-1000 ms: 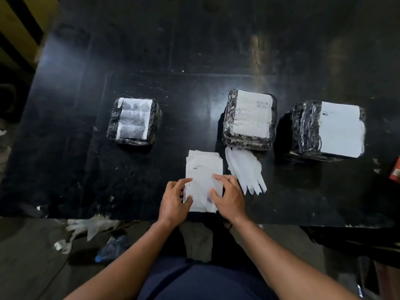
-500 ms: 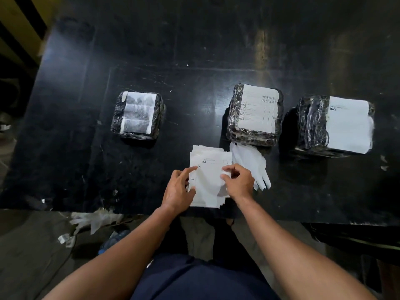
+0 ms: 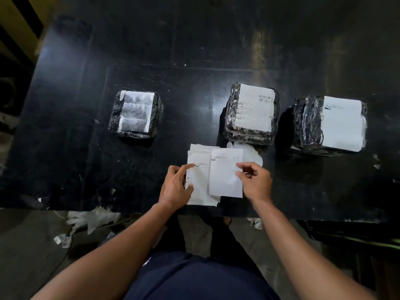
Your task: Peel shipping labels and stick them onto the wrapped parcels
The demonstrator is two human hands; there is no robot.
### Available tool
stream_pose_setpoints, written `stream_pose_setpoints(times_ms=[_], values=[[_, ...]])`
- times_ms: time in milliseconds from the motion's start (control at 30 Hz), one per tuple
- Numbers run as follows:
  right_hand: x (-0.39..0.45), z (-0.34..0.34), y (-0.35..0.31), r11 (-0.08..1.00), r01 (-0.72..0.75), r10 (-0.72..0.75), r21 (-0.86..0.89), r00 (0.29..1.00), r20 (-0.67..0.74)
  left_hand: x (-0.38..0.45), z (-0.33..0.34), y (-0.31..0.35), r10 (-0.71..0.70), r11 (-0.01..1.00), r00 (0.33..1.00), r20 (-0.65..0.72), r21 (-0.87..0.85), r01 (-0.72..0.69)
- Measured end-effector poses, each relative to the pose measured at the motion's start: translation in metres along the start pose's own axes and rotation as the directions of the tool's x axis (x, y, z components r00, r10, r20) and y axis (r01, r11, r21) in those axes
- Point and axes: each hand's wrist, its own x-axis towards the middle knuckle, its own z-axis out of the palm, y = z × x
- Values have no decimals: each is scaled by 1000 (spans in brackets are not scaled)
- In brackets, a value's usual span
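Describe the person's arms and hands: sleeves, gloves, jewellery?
The left forearm and right forearm are bare to the frame's lower edge; no sleeve shows. The left hand and right hand wear no gloves; no watch, ring or wristband is visible. A dark navy garment shows between the arms.

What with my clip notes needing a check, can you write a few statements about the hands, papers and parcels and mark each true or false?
1. Three wrapped parcels, the left parcel, middle parcel and right parcel, sit on the black table. True.
2. The right hand pinches one label sheet by its edge. True.
3. The left hand hovers clear of the paper stack. False: its forefinger and thumb rest on the stack.
4. The middle parcel bears no label. False: a white printed label covers its top.
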Motion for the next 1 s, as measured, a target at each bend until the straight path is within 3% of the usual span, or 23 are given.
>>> stream_pose_setpoints(times_ms=[67,133,233,400,700,867,1000], values=[[-4,-10,-9,997,47,-48,60,999,8,-3,-6,8,51,996,994,-94,-61,-57],[-10,-19,-21,988,97,-100,120,995,25,-9,-17,24,98,961,982,-162,-240,-136],[-24,-25,-41,970,169,-182,172,982,59,-23,-39,53,177,861,976,-129,-459,-217],[-47,-26,-75,933,272,-301,237,948,98,-39,-69,91,245,702,967,-67,-676,-224],[-53,-43,-150,845,399,-446,355,893,56,-56,-119,125,299,680,937,-179,-649,-341],[-52,-54,-185,802,457,-532,385,839,114,-67,-140,138,349,600,907,-235,-688,-409],[-54,-63,-199,764,497,-577,412,811,91,-67,-152,145,368,618,883,-291,-632,-466]])
